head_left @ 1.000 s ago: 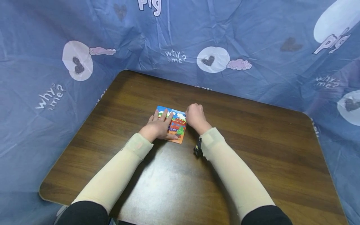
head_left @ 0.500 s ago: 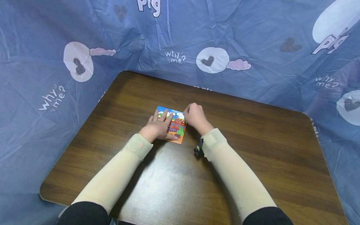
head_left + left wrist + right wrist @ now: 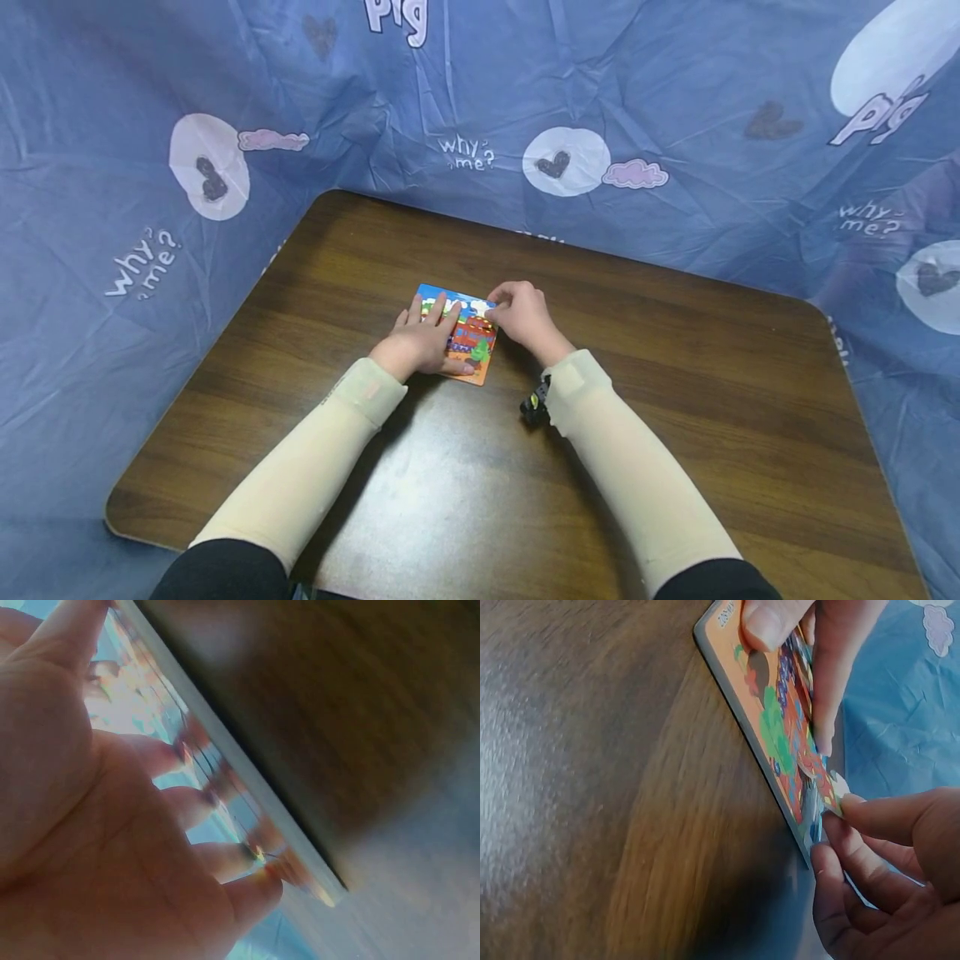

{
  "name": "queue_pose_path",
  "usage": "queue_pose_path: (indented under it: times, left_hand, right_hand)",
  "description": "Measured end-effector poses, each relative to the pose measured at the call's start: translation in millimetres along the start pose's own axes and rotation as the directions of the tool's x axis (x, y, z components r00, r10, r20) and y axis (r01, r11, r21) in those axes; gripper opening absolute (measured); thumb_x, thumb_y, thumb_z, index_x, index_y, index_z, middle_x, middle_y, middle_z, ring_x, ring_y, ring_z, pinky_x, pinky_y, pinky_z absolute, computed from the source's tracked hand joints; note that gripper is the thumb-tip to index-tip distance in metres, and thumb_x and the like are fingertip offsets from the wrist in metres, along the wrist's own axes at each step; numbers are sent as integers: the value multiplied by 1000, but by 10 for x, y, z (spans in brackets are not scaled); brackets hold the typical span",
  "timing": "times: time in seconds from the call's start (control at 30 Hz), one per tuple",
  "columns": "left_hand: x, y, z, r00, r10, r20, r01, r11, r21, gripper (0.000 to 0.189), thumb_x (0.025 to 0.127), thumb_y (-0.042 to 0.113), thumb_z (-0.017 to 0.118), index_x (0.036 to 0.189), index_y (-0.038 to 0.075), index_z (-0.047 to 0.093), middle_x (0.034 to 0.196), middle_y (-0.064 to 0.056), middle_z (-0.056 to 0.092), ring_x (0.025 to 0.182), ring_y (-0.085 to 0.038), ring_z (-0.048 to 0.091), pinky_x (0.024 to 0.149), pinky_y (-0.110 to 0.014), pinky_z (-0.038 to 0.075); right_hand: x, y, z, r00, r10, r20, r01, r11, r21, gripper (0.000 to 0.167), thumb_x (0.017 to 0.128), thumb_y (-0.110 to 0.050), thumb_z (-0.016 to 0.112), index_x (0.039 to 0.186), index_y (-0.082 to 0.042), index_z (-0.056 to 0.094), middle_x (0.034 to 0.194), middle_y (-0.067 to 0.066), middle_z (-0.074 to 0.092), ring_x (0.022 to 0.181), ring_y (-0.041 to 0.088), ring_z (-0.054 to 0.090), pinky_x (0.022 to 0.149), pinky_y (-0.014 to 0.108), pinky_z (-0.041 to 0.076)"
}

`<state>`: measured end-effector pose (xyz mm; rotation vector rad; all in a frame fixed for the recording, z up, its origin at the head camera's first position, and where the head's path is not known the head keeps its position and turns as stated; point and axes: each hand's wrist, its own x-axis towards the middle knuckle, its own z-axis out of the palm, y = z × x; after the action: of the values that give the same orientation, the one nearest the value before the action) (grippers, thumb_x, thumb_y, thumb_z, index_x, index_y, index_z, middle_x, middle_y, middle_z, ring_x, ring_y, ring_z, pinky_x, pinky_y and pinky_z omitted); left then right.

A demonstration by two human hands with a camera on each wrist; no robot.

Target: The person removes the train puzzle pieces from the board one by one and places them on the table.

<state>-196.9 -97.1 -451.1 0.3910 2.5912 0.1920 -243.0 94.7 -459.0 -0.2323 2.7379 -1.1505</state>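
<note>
A colourful flat jigsaw puzzle with a red train, green tree and blue sky lies on the wooden table. My left hand rests on its left part with the fingers spread; in the left wrist view the fingertips touch the puzzle's surface. At the puzzle's far right corner is my right hand. In the right wrist view its thumb and fingers pinch a puzzle piece, which is tilted up from the board. The fingers partly hide the piece, and the left hand covers much of the picture.
The brown wooden table extends around the puzzle, with rounded corners. A blue printed cloth hangs behind it and along the sides. A small black device sits at the right wrist.
My right hand has turned slightly at the puzzle's right edge, and its thumb and forefinger now show over the upper right corner. The left hand and the puzzle have stayed in place.
</note>
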Motion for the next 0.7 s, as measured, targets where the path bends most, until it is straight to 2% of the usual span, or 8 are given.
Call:
queue_pose_path:
  times: [0.23,0.47,0.7]
  left_hand:
    - [3,4,3,1000,1,-1,-1,1000,0,114,88,74,59,165,14,0,168,-15,-10,148,-48,-11,118,-58,6]
    - [11,-1,7,1000,8,-5,-8,1000,-1,113,89,73,59,165,14,1,168,-15,-10,148,-49,-11,118,-59,6]
    - [0,3,10,1000,7,-6,-7,1000,-4,113,89,73,59,165,15,0,168,-14,-11,149,-48,-11,118,-58,6]
  right_hand:
    - [-58,102,-117,999,38,-36,-35,996,84,11,93,-11,76,102,-6,75,90,6,74,84,21,70,79,41,53]
    - [-146,277,-306,997,72,-38,-66,989,130,13,95,-11,74,106,-4,75,88,7,74,79,22,71,74,38,53]
    - [-277,477,-535,994,106,-23,-102,983,153,17,96,-10,73,110,-2,74,90,10,74,82,28,71,65,33,52]
